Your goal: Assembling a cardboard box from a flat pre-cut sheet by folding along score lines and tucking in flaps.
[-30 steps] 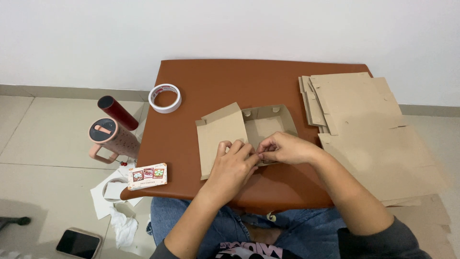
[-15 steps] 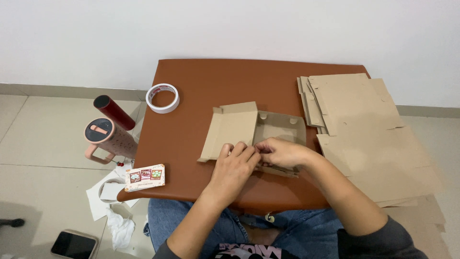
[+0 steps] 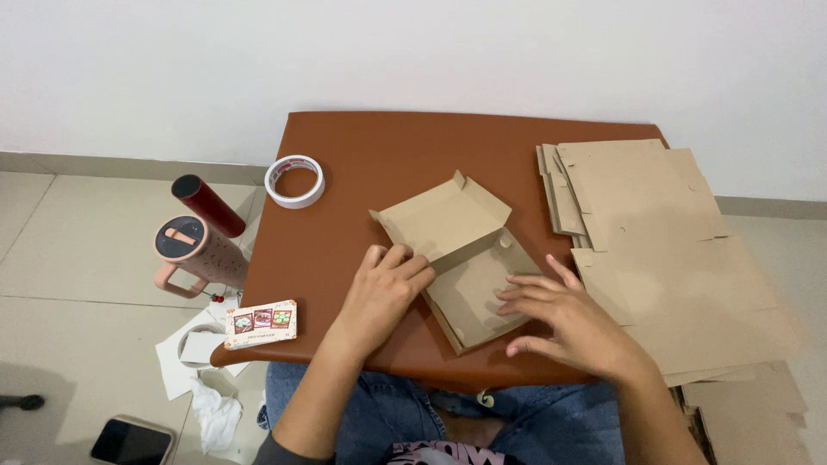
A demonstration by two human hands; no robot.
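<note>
A half-folded brown cardboard box (image 3: pixel 461 250) lies on the brown table (image 3: pixel 345 181), its lid flap raised toward the far left. My left hand (image 3: pixel 383 288) presses its fingertips on the box's left edge by the lid fold. My right hand (image 3: pixel 560 319) lies flat, fingers spread, on the box's right side. Neither hand grips anything.
A stack of flat cardboard blanks (image 3: pixel 663 250) covers the table's right side and overhangs it. A roll of white tape (image 3: pixel 295 181) sits at the far left of the table. On the floor at left are a pink tumbler (image 3: pixel 194 250), a dark red cylinder (image 3: pixel 207 205), a small printed card box (image 3: pixel 261 321), papers and a phone (image 3: pixel 131 442).
The box has been turned and laid flatter on the table. My hands have moved apart from pinching its front edge; the right now rests flat on the right side.
</note>
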